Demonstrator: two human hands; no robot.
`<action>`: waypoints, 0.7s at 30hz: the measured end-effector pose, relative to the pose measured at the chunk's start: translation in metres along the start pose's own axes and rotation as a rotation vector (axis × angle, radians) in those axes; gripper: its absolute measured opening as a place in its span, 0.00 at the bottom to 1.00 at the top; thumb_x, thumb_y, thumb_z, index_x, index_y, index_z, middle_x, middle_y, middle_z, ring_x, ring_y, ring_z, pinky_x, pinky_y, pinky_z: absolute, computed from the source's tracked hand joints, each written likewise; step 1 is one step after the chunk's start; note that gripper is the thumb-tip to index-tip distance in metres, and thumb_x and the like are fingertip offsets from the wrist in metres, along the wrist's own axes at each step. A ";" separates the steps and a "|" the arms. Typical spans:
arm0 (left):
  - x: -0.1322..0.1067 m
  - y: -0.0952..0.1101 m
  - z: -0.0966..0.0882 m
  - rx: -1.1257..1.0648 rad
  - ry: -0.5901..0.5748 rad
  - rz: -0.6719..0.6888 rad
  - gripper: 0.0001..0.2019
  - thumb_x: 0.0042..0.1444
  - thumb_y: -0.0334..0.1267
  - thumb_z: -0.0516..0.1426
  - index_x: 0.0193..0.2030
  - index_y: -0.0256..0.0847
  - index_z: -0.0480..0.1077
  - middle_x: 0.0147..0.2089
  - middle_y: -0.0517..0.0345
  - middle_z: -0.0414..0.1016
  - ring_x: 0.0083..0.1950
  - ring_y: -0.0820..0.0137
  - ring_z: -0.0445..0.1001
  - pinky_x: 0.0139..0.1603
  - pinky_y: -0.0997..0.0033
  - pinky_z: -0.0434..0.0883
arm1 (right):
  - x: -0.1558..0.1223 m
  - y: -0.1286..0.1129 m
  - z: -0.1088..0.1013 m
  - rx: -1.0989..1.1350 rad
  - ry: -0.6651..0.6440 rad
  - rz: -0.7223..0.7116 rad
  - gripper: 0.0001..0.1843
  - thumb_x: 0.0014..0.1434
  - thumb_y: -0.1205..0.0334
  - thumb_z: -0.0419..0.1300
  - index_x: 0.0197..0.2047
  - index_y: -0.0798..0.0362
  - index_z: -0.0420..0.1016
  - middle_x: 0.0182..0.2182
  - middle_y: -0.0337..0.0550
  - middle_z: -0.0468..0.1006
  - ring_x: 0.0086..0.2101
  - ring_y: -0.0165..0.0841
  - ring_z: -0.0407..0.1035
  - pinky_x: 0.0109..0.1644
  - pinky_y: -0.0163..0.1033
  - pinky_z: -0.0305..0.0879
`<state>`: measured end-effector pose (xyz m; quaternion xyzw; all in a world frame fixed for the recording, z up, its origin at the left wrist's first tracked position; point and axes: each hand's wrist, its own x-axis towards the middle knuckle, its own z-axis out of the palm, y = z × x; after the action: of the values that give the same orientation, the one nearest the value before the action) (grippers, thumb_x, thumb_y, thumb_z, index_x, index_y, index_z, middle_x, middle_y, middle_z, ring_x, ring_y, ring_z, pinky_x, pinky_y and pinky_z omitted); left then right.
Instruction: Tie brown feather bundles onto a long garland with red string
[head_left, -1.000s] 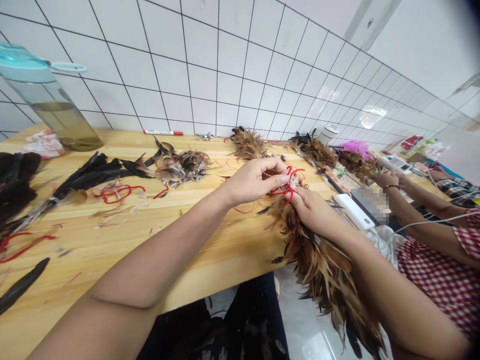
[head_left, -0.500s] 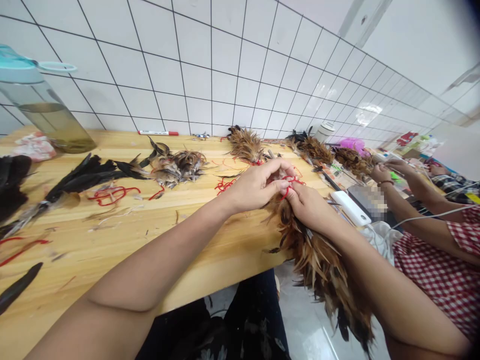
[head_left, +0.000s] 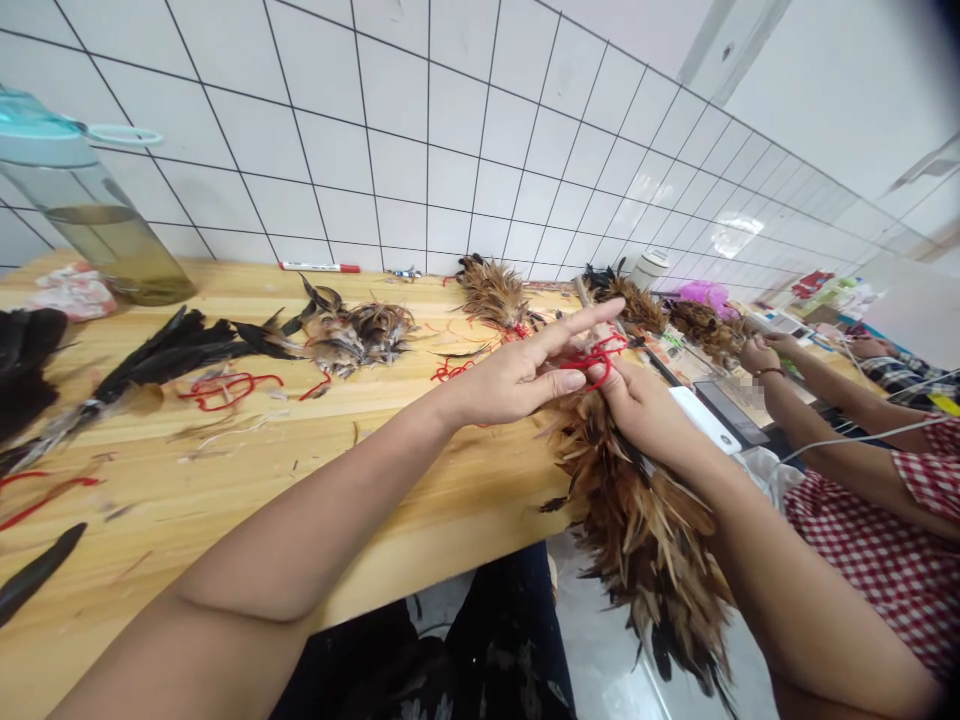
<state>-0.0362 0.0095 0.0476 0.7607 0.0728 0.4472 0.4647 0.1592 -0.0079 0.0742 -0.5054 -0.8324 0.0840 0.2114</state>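
A brown feather duster [head_left: 637, 510] hangs down past the table edge, its darker tips lowest. My right hand [head_left: 637, 400] is closed around its upper end. Red yarn [head_left: 596, 360] lies in loose loops over that end, between my two hands. My left hand [head_left: 517, 375] is beside the loops, index finger stretched out and thumb apart, touching the yarn. Whether its other fingers pinch a strand is hidden. Just beyond my fingers a thin stick [head_left: 581, 290] shows; whether it belongs to the duster I cannot tell.
On the wooden table [head_left: 247, 510] are black feathers [head_left: 165, 360], a brown feather bundle [head_left: 352, 335], another feather bundle [head_left: 495, 290], red yarn scraps [head_left: 229, 390] and a marker [head_left: 319, 267]. A water bottle [head_left: 124, 240] stands at left. At right, a co-worker's hands [head_left: 761, 360] are near a white power bank [head_left: 701, 420].
My left index finger has straightened and lifted away from my right hand. The red loops are now looser and more exposed. Both hands and the duster's top have shifted slightly right.
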 end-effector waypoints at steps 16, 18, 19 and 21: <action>-0.004 -0.003 -0.004 -0.153 0.160 -0.233 0.21 0.52 0.35 0.63 0.52 0.40 0.66 0.46 0.51 0.72 0.48 0.69 0.72 0.47 0.71 0.69 | -0.008 -0.007 -0.012 0.252 0.082 -0.041 0.34 0.61 0.32 0.41 0.30 0.52 0.72 0.30 0.46 0.76 0.35 0.38 0.70 0.44 0.43 0.67; -0.003 -0.005 -0.003 -0.155 0.189 -0.235 0.17 0.51 0.36 0.64 0.47 0.37 0.69 0.44 0.52 0.72 0.46 0.70 0.72 0.45 0.72 0.69 | -0.008 -0.007 -0.011 0.284 0.071 -0.056 0.34 0.61 0.32 0.41 0.31 0.52 0.73 0.31 0.46 0.76 0.37 0.39 0.70 0.46 0.44 0.67; -0.002 -0.006 -0.002 -0.164 0.204 -0.233 0.16 0.50 0.37 0.65 0.45 0.37 0.70 0.43 0.52 0.72 0.45 0.71 0.71 0.45 0.72 0.69 | -0.008 -0.007 -0.011 0.294 0.063 -0.057 0.35 0.60 0.32 0.41 0.32 0.52 0.74 0.31 0.46 0.76 0.37 0.39 0.70 0.46 0.44 0.67; -0.001 -0.009 0.001 -0.194 0.230 -0.234 0.16 0.48 0.39 0.66 0.43 0.36 0.71 0.40 0.54 0.72 0.42 0.72 0.71 0.44 0.72 0.68 | -0.008 -0.007 -0.009 0.304 0.056 -0.048 0.35 0.60 0.31 0.41 0.33 0.53 0.74 0.31 0.46 0.75 0.37 0.39 0.69 0.46 0.45 0.67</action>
<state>-0.0333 0.0138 0.0398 0.6424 0.1698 0.4793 0.5734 0.1610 -0.0185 0.0828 -0.4499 -0.8156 0.1895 0.3106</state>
